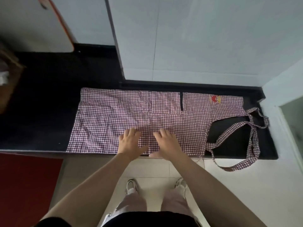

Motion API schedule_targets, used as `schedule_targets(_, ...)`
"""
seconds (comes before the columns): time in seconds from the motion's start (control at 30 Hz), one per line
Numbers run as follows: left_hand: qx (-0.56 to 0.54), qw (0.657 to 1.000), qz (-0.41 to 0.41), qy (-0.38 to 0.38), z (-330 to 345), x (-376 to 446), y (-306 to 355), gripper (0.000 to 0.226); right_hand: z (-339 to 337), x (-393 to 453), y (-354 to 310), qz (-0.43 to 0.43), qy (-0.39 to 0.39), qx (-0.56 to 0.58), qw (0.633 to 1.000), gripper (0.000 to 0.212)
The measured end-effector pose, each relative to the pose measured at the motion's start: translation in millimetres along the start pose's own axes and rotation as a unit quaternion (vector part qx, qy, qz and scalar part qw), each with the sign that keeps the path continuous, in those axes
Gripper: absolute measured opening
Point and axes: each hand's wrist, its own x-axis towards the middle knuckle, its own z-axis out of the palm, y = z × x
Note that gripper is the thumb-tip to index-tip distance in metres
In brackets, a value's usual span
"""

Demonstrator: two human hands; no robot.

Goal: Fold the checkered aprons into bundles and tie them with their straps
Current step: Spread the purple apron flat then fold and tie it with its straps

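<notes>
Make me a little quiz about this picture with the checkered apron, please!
1. True or false: both hands, the left hand and the right hand, rest flat on the checkered apron.
2. Where do the straps lie? A) at the apron's right end, one loop hanging over the counter edge B) tied round a bundle C) under the hands
3. Fill in: the small patch near the apron's far right corner is red and ____.

Key: 1 true; 2 A; 3 yellow. The dark counter shows beside the cloth.
</notes>
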Motion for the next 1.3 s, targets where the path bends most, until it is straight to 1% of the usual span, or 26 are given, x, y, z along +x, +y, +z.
schedule_targets(0.03,0.019,0.999,0.003,-0.029,-0.3,-4.1,-7.7,0.074,4.8,-2.3,-6.4,0.012,-0.008,-0.017,1.000,0.088)
schedule_targets(0.07,0.046,0.997,0.013,-0.058,0.1,-8.4,-14.8,0.084,9.3,-4.8,-14.2,0.025,-0.007,-0.034,0.999,0.087)
schedule_targets(0.1,0.074,0.994,0.024,-0.080,1.3,-11.9,-20.4,0.090,13.6,-6.5,-20.5,0.039,0.000,-0.048,0.998,0.083)
schedule_targets(0.17,0.124,0.987,0.038,-0.093,4.2,-16.1,-24.3,0.093,21.8,-8.3,-26.6,0.060,0.019,-0.059,0.996,0.074)
schedule_targets(0.23,0.146,0.985,0.044,-0.083,4.7,-19.3,-24.8,0.090,26.0,-9.9,-31.8,0.078,0.027,-0.057,0.995,0.066)
schedule_targets(0.3,0.144,0.986,0.053,-0.072,5.9,-22.3,-24.2,0.084,26.3,-12.3,-34.7,0.087,0.030,-0.061,0.994,0.060)
schedule_targets(0.4,0.128,0.987,0.074,-0.066,6.5,-26.5,-26.4,0.078,25.3,-14.5,-36.1,0.079,0.016,-0.050,0.996,0.060)
schedule_targets(0.47,0.109,0.989,0.080,-0.067,5.2,-26.3,-28.5,0.075,23.0,-15.1,-34.8,0.071,0.013,-0.041,0.997,0.058)
schedule_targets(0.57,0.071,0.992,0.083,-0.066,-2.3,-22.5,-30.1,0.064,17.7,-13.3,-30.8,0.066,0.021,-0.018,0.997,0.053)
schedule_targets(0.7,0.023,0.995,0.087,-0.046,-11.3,-17.0,-37.2,0.049,2.6,-9.3,-26.7,0.068,0.000,-0.015,0.998,0.050)
schedule_targets(0.77,0.019,0.995,0.066,-0.072,-22.6,-12.6,-42.2,0.035,-9.1,-1.8,-22.7,0.094,-0.028,-0.020,0.995,0.045)
schedule_targets(0.83,0.041,0.991,0.030,-0.126,-40.3,-5.8,-46.1,0.028,-21.6,8.1,-12.0,0.122,-0.083,-0.048,0.988,0.038)
schedule_targets(0.87,0.071,0.985,0.012,-0.156,-46.4,-3.1,-47.4,0.028,-24.2,10.2,-4.0,0.124,-0.108,-0.081,0.983,0.036)
schedule_targets(0.9,0.107,0.979,-0.003,-0.172,-59.6,1.5,-50.9,0.030,-34.0,16.0,2.1,0.121,-0.116,-0.116,0.979,0.035)
schedule_targets(0.97,0.167,0.963,-0.029,-0.207,-73.4,10.4,-59.3,0.032,-43.1,20.1,12.9,0.157,-0.132,-0.113,0.972,0.036)
schedule_targets(1.03,0.197,0.953,-0.060,-0.222,-94.6,20.5,-69.6,0.033,-68.8,21.7,17.7,0.190,-0.128,-0.097,0.969,0.032)
schedule_targets(1.07,0.201,0.952,-0.076,-0.220,-107.6,28.0,-73.4,0.033,-83.8,25.1,16.9,0.223,-0.110,-0.073,0.966,0.030)
schedule_targets(1.13,0.186,0.957,-0.108,-0.193,-129.2,45.7,-77.1,0.033,-102.6,33.6,24.2,0.239,-0.070,-0.081,0.965,0.027)
schedule_targets(1.2,0.161,0.969,-0.128,-0.137,-145.3,65.5,-75.7,0.031,-118.7,45.4,30.7,0.267,-0.023,-0.070,0.961,0.026)
schedule_targets(1.3,0.133,0.978,-0.154,-0.052,-160.1,94.4,-69.1,0.027,-132.3,72.6,49.6,0.260,0.053,-0.066,0.962,0.021)
